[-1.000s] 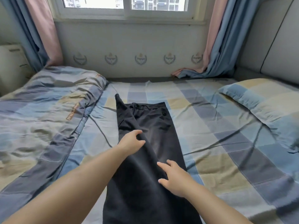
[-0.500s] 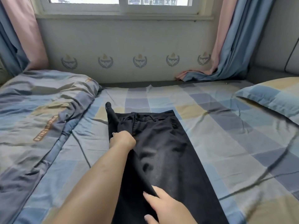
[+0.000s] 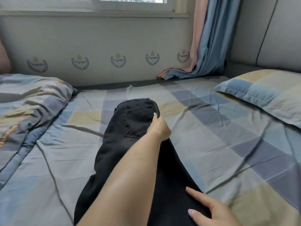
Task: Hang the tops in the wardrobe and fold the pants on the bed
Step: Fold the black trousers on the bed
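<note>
Black pants (image 3: 130, 126) lie lengthwise on the checked bed sheet (image 3: 211, 136), waist toward the window, with one half folded over the other so a back pocket faces up. My left hand (image 3: 158, 128) reaches across and grips the folded half at its right edge near the waist. My right hand (image 3: 210, 209) lies flat with fingers spread on the pant leg near the bottom of the view. No tops or wardrobe are visible.
A rumpled checked duvet (image 3: 27, 111) is heaped on the left of the bed. A matching pillow (image 3: 263, 95) sits at the right by the grey headboard (image 3: 268, 33). A blue and pink curtain (image 3: 206, 46) hangs to the mattress under the window.
My left hand has carried the left half of the pants over to the right, folding them in half lengthwise. The view has moved closer to the waist end.
</note>
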{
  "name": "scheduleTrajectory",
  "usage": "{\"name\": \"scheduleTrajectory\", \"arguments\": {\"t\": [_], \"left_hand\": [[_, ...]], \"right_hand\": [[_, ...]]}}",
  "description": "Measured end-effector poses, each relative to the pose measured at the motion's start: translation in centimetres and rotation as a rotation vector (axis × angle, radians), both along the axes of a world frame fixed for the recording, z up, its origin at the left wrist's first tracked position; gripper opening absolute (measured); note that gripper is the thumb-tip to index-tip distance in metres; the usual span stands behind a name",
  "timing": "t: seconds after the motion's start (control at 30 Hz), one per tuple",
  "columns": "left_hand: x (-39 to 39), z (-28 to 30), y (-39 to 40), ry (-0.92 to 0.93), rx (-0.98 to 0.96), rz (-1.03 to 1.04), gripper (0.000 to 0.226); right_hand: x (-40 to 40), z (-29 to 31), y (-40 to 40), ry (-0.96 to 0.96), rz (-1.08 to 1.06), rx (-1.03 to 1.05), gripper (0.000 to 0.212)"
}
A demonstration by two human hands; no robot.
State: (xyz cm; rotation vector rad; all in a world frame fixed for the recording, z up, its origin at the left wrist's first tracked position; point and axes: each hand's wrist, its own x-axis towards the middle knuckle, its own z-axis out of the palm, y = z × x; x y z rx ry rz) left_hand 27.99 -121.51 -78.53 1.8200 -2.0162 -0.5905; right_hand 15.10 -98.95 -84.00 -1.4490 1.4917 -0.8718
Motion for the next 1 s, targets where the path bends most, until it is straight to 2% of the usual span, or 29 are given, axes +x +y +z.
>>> {"name": "scheduleTrajectory", "arguments": {"t": [0.07, 0.13, 0.23, 0.33, 0.37, 0.43, 0.5, 0.6, 0.63, 0.77, 0.83, 0.87, 1.0], "left_hand": [[-1.2, -2.8, 0.5, -0.003, 0.143, -0.03, 0.07], [-1.6, -5.1, 1.0, 0.01, 0.221, -0.056, 0.073], [-1.8, -6.2, 1.3, -0.007, 0.12, -0.086, 0.057], [-2.1, -5.6, 1.4, 0.147, -0.089, -0.042, 0.055], [-2.2, -5.4, 1.6, 0.186, -0.072, -0.066, 0.059], [-2.3, -5.5, 3.0, 0.209, 0.104, -0.145, 0.071], [-1.5, -5.8, 4.6, -0.005, 0.175, -0.219, 0.074], [2.3, -5.6, 7.7, -0.474, 0.07, -0.215, 0.073], [4.3, -5.5, 9.5, -0.546, 0.049, -0.165, 0.071], [10.9, -5.5, 13.8, -0.585, -0.006, -0.033, 0.067], [12.5, -5.9, 17.6, -0.547, -0.021, 0.02, 0.066], [13.0, -6.3, 19.3, -0.469, -0.039, 0.076, 0.066], [14.2, -6.8, 27.8, 0.147, -0.025, 0.293, 0.074]], "right_hand": [[-1.0, -1.6, 0.5, -0.016, -0.017, 0.053, 0.048], [-1.3, -2.8, 0.6, 0.0, -0.047, 0.054, 0.047], [-1.3, -3.7, 0.6, -0.017, -0.089, 0.044, 0.046], [-1.8, -4.0, 0.6, -0.167, -0.128, 0.079, 0.045], [-2.0, -4.0, 0.6, -0.201, -0.132, 0.084, 0.045], [-1.9, -3.8, 0.7, -0.202, -0.112, 0.052, 0.048], [-1.6, -3.5, 0.8, -0.185, -0.074, 0.021, 0.055], [-1.8, -2.5, 2.8, -0.218, -0.056, 0.053, 0.063], [-1.9, -2.1, 4.5, -0.239, -0.047, 0.088, 0.063], [-2.4, -1.6, 8.8, -0.264, -0.03, 0.143, 0.05], [-2.5, -0.9, 10.6, -0.259, -0.054, 0.173, 0.042], [-2.6, -0.6, 11.0, -0.278, -0.067, 0.188, 0.039], [-2.0, 0.5, 14.2, -0.216, 0.008, 0.294, 0.032]]}}
